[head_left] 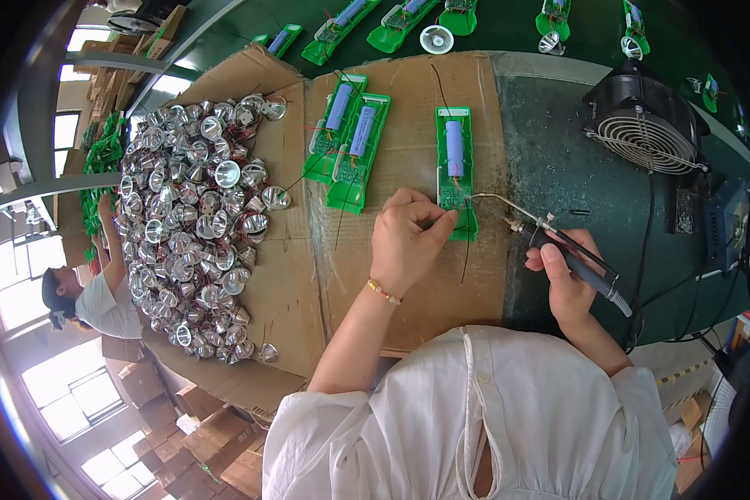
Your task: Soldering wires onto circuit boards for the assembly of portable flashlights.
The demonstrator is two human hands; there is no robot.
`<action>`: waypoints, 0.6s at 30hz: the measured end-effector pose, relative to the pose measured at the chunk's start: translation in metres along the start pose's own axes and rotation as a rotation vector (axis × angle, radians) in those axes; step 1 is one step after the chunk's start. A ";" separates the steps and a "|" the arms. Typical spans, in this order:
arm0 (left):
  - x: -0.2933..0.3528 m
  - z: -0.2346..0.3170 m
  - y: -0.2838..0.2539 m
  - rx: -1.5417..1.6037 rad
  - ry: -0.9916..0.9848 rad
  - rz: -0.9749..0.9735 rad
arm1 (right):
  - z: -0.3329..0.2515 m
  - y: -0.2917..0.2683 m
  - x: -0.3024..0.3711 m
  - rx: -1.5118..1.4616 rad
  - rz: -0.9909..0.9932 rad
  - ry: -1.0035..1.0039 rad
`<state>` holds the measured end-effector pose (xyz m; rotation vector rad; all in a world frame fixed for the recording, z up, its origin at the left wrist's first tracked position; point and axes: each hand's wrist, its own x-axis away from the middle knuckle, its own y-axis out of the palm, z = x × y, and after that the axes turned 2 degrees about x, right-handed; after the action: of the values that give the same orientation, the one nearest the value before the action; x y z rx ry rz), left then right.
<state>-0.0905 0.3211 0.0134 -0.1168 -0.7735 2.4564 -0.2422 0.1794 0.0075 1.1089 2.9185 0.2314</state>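
Note:
In front of me lies a green plastic housing [468, 229] with a purple cylindrical battery [454, 148] and a small green circuit board [452, 197] in it. My right hand [568, 279] grips a soldering iron [577, 263] with a thin curved metal tube along it, its tip pointing at the board. At the board's left edge, my left hand [410, 233] is closed in a pinch; what its fingertips hold is too small to tell. Thin black wires stick out from the housing's upper and lower ends. Two similar housings [350, 196] with batteries lie overlapping to the left.
A big heap of silver reflector cups [196, 225] covers the cardboard [296, 321] on the left. A black fan [646, 125] stands at the back right, cables below it. More green housings [400, 25] line the far side. Another person [100, 292] works at far left.

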 end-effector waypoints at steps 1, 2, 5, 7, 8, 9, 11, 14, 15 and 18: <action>0.000 0.000 0.000 -0.017 0.013 0.007 | 0.000 -0.001 0.001 -0.001 -0.011 -0.001; 0.000 0.001 0.000 -0.033 0.025 0.014 | 0.000 -0.001 0.001 -0.002 -0.009 -0.002; 0.003 0.006 -0.004 -0.052 0.010 0.000 | -0.001 -0.002 0.002 0.000 -0.013 -0.004; 0.008 0.006 -0.013 -0.119 0.173 0.032 | -0.002 -0.004 0.004 -0.012 -0.009 -0.010; 0.010 0.006 -0.017 -0.183 0.337 0.063 | -0.002 -0.005 0.003 -0.010 -0.003 -0.009; 0.011 0.008 -0.019 -0.179 0.355 0.027 | -0.003 -0.006 0.003 -0.015 -0.001 -0.004; 0.012 0.002 -0.016 -0.284 0.452 0.068 | -0.003 -0.006 0.003 -0.026 -0.016 0.003; 0.013 -0.001 -0.009 -0.415 0.566 0.157 | -0.002 -0.004 0.003 -0.013 -0.023 -0.020; 0.015 0.003 -0.009 -0.302 0.436 0.156 | -0.002 -0.004 0.002 -0.003 -0.029 -0.028; 0.012 0.006 -0.010 -0.095 0.178 0.139 | -0.002 -0.002 0.001 0.021 -0.036 -0.027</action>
<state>-0.0975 0.3315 0.0249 -0.4325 -0.8274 2.4961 -0.2444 0.1785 0.0093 1.0529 2.9210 0.1841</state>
